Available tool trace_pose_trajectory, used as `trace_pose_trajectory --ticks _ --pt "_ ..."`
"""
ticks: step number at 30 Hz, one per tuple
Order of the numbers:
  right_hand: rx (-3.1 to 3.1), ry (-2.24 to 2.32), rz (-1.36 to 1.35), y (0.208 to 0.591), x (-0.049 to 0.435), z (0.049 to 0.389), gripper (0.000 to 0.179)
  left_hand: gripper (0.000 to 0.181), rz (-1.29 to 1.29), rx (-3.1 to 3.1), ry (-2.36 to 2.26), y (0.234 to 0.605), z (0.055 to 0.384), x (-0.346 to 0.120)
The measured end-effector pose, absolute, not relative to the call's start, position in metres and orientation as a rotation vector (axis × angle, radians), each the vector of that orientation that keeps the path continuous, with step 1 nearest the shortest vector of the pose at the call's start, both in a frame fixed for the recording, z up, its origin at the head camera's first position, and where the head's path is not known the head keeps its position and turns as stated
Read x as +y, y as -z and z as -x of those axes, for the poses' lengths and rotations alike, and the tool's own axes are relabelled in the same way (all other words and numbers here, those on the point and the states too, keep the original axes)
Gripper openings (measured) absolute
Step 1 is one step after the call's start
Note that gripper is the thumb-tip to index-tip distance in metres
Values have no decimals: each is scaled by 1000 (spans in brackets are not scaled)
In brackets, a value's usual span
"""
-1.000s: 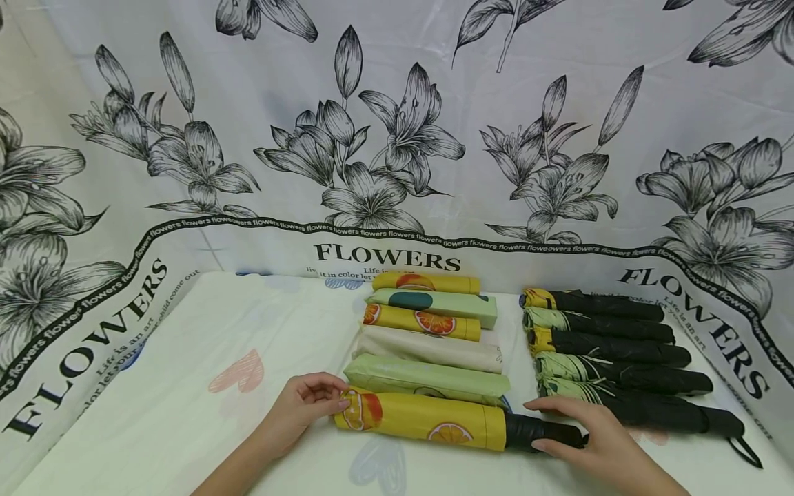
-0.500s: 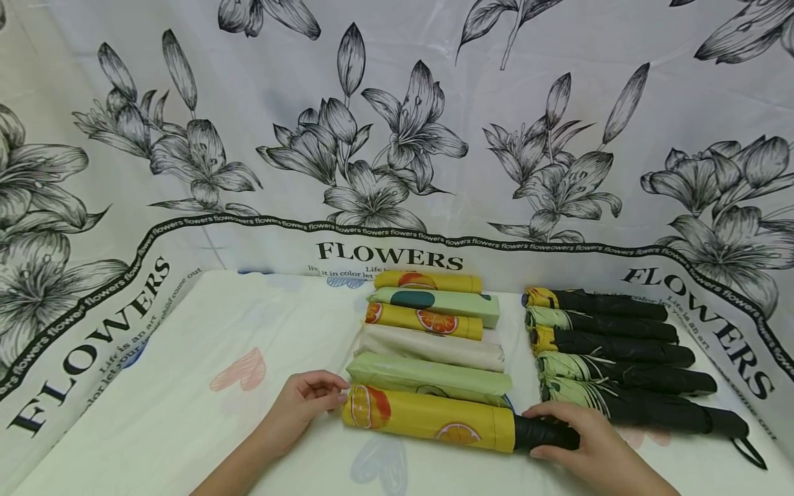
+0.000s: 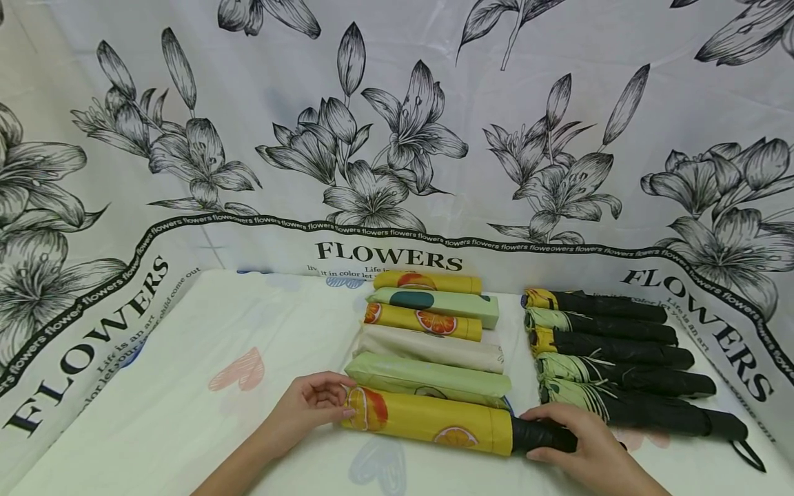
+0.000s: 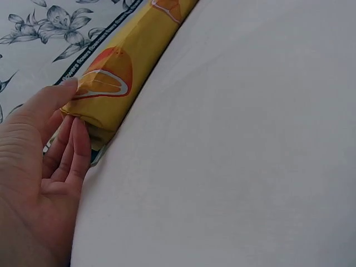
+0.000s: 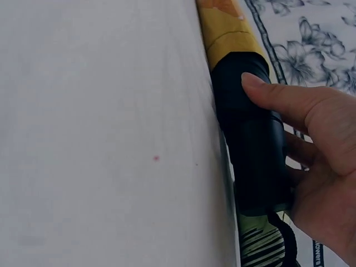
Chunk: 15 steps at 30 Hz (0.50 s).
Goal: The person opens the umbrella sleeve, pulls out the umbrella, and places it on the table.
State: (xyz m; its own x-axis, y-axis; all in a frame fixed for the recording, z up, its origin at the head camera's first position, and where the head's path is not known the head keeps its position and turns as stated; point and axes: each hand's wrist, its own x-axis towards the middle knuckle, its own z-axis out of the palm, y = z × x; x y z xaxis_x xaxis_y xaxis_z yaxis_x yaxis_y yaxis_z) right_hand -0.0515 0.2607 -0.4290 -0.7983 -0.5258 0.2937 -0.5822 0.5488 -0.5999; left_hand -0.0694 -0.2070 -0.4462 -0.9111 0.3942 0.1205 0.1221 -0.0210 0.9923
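Observation:
Nearest the front lies a folding umbrella, its black handle sticking out of a yellow sleeve printed with orange slices. My left hand pinches the sleeve's left end; in the left wrist view the thumb lies on top and the fingers are under the edge. With my right hand I grip the black handle, and the right wrist view shows the thumb along its side and a black wrist strap at its end. The part of the umbrella inside the sleeve is hidden.
Behind the umbrella lie a light green sleeve, a beige sleeve and other printed sleeves in a row. Several black umbrellas with green or yellow ends are lined up at the right. A flower-printed cloth hangs behind.
The sleeved umbrella has shifted slightly right. My right hand has closed further round the handle and moved a little left. My left fingers slipped to the sleeve's edge, then took hold again.

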Motion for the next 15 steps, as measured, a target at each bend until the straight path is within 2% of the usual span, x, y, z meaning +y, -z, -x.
trace_pose_trajectory --ticks 7,15 --pt "-2712 -1080 -980 426 259 52 43 31 -583 2068 -2060 447 69 -207" --pt "-2990 -1079 -913 410 279 57 41 29 -562 2058 -2087 449 70 -208"
